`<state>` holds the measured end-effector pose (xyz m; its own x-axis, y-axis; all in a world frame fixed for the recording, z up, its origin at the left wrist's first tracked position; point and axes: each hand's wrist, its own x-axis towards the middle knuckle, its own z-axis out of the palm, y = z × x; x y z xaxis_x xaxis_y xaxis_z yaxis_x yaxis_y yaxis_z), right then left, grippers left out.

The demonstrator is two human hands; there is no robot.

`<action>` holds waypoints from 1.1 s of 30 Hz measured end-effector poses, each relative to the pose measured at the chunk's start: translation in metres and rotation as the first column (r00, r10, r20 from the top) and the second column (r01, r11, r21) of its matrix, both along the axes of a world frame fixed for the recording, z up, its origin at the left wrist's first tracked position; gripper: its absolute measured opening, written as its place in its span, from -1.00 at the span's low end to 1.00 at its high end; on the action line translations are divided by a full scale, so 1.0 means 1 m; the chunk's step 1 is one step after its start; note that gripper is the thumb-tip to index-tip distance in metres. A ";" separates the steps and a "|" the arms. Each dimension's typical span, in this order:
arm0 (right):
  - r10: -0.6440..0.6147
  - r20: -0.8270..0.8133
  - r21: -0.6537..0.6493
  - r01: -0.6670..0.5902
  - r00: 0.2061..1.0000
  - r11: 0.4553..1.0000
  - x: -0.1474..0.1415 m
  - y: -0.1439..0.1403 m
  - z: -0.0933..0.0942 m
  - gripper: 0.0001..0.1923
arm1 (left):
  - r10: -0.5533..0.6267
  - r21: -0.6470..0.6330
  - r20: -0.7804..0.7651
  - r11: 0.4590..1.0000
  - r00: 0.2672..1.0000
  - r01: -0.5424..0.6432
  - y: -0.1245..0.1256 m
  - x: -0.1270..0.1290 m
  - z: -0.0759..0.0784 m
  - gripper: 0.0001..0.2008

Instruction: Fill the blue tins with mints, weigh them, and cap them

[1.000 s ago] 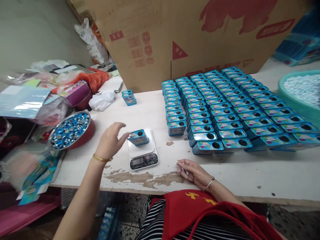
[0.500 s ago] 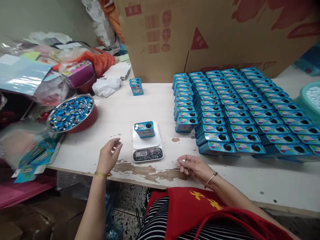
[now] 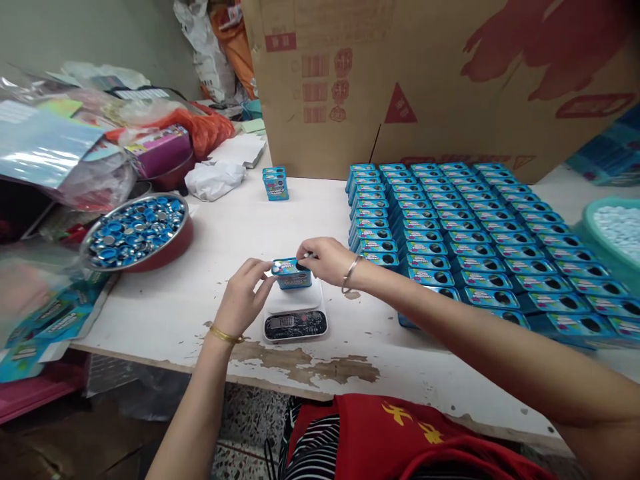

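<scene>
A small blue candy tin (image 3: 294, 279) stands upright on a white digital scale (image 3: 296, 325), whose display seems to read 1400. My left hand (image 3: 245, 297) has its thumb and forefinger closed at the tin's left end, beside small white candies on the top. Over the round hole at the top's right end, my right hand (image 3: 327, 260) pinches a small whitish piece, apparently a white candy. Its fingers partly hide the hole.
Rows of blue tins with open holes (image 3: 480, 260) fill the right. A red bowl of blue and silver caps (image 3: 165, 250) stands left; a green basin of white candies (image 3: 590, 220) is far right. Another tin (image 3: 276, 185) sits near the big carton (image 3: 350, 147).
My right hand has moved from the table's front edge up and left to the tin's hole. My left hand has moved right and up to the tin's left end.
</scene>
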<state>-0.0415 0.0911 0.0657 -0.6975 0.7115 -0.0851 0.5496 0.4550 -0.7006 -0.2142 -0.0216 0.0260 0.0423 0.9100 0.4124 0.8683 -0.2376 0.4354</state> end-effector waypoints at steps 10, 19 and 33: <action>0.142 0.263 0.172 -0.191 0.954 0.966 -0.018 0.016 0.004 -0.71 | 0.126 -0.001 -0.173 0.992 0.977 -0.128 0.008 0.010 0.000 -0.82; 0.019 -0.029 -0.060 -0.021 0.999 0.998 -0.017 0.013 0.004 -0.59 | 0.138 -0.067 -0.259 0.985 0.956 -0.161 0.023 0.028 0.003 -0.80; -0.637 -0.429 -0.100 0.667 0.640 0.738 0.196 0.046 0.027 -0.79 | 0.094 0.018 -0.055 0.995 0.994 -0.093 0.033 0.035 0.010 -0.79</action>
<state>0.1542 0.1373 0.0932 -0.0046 0.9884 0.1518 0.3887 0.1416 -0.9104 -0.1791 0.0117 0.0356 -0.0194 0.9047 0.4257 0.9098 -0.1605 0.3827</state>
